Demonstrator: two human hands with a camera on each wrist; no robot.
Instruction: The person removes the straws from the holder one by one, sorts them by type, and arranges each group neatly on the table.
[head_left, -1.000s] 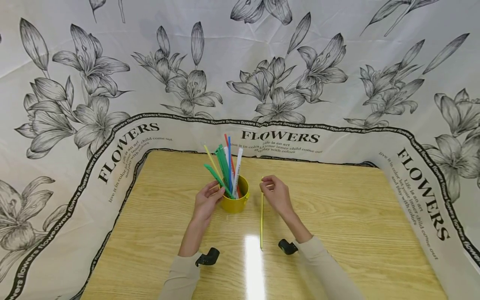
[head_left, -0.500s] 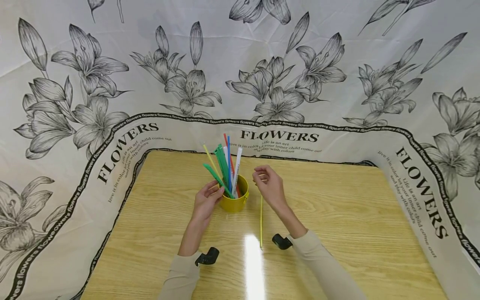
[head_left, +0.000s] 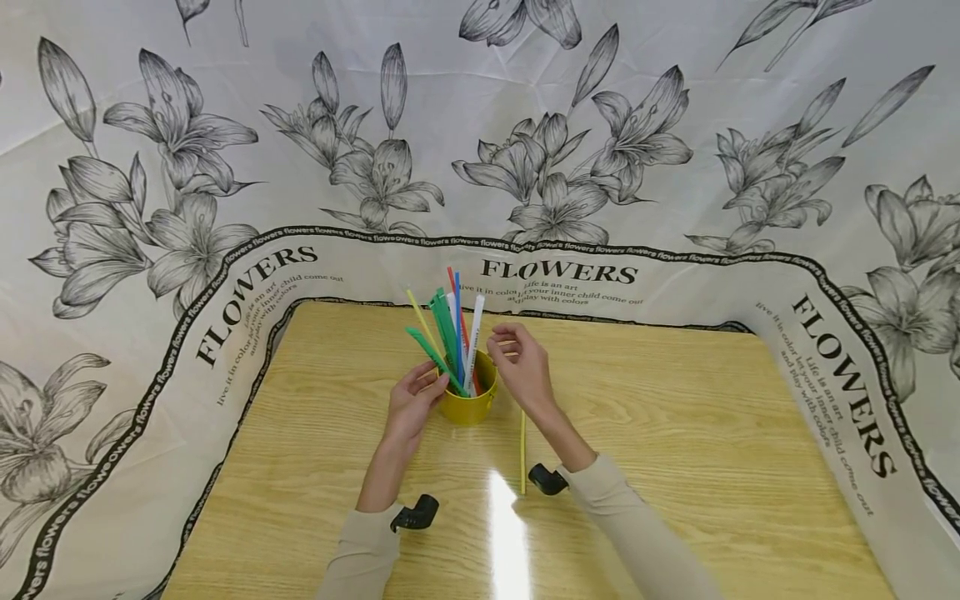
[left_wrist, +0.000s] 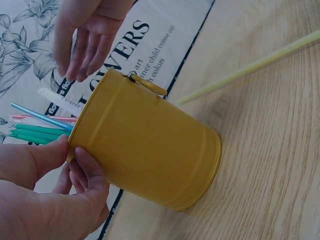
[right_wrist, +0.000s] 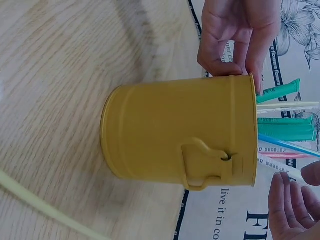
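Observation:
A small yellow metal bucket [head_left: 467, 410] stands upright on the table, holding several wrapped and bare straws. Its rim is pinched between thumb and fingers of my left hand [head_left: 411, 404], on the left side. Green straws [right_wrist: 285, 131], a blue straw [head_left: 459, 321], a red straw and a white-wrapped straw [head_left: 476, 329] stick up out of it. My right hand [head_left: 522, 367] hovers by the bucket's right rim, fingers relaxed and slightly bent, close to the white-wrapped straw, nothing in its grasp. Partly behind the right forearm, a loose yellow straw [head_left: 522, 458] lies on the table.
The wooden table [head_left: 675, 417] is enclosed at the back and sides by a white cloth [head_left: 420, 192] with printed flowers and lettering. A metal handle [right_wrist: 200, 165] hangs from the bucket's side. Black wrist cameras [head_left: 416, 512] sit on both sleeves.
My right hand has moved away from the loose yellow straw, leftward to the bucket's rim. The straw stays on the table, and the left hand keeps its place on the bucket.

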